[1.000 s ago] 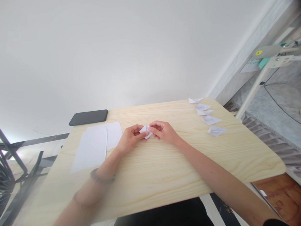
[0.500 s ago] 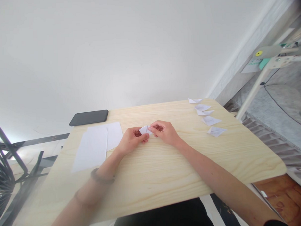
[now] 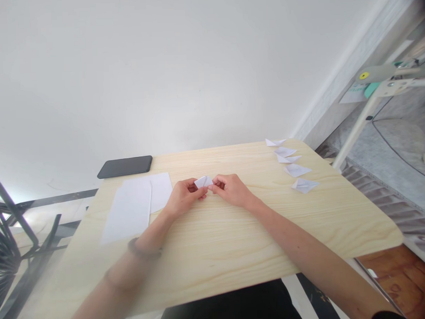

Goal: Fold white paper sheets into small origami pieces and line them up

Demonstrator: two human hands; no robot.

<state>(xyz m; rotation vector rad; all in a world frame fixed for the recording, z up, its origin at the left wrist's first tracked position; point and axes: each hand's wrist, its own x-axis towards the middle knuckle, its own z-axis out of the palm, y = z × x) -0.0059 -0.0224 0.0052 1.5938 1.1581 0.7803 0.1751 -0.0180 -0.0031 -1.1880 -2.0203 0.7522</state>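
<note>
A small piece of folded white paper (image 3: 203,181) is held between my two hands, above the middle of the table. My left hand (image 3: 184,196) pinches its left side, thumb in front and fingers behind. On the other side, my right hand (image 3: 230,188) grips the lower right edge between thumb and fingertips. The paper shows a slanting crease or flap edge on its face. My fingers partly hide its lower edge and both ends.
White paper sheets (image 3: 127,211) lie left of my left hand, with a black phone (image 3: 125,166) behind them. Several folded paper boats (image 3: 305,185) stand in a row on the right of the wooden table (image 3: 215,252). A white wall (image 3: 195,76) rises behind.
My right thumb and fingertips have shifted slightly down along the folded paper's right side. The paper has turned a little and moved slightly left; my left hand keeps its pinch.
</note>
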